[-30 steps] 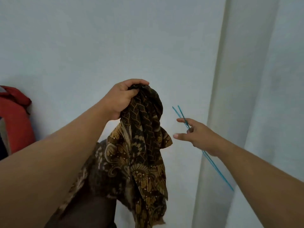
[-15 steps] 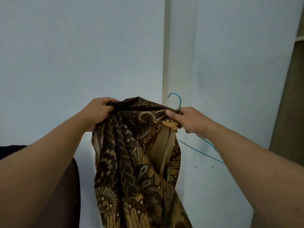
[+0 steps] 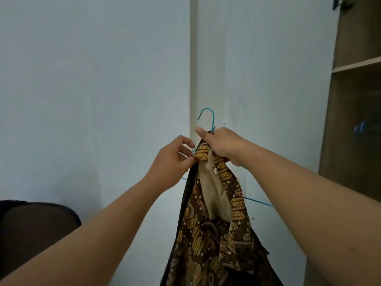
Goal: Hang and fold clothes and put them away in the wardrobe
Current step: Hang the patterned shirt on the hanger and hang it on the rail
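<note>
Moved since earlier: left hand (image 3: 173,156) off the bunched top, now pinching the shirt (image 3: 214,213) collar; right hand (image 3: 223,146) grips shirt and hanger (image 3: 208,118) neck together; shirt only partly on hanger, wardrobe (image 3: 354,100) near, hanging-up and folding apparently left.

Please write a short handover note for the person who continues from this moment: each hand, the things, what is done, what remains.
Left hand: pinches the collar edge of the batik shirt.
Right hand: grips the shirt top together with the neck of the blue wire hanger.
Done: hanger is at the shirt's neck; its wire shows on both sides.
Left: seat the shoulders on the hanger, then hang it in the wardrobe at right.
</note>
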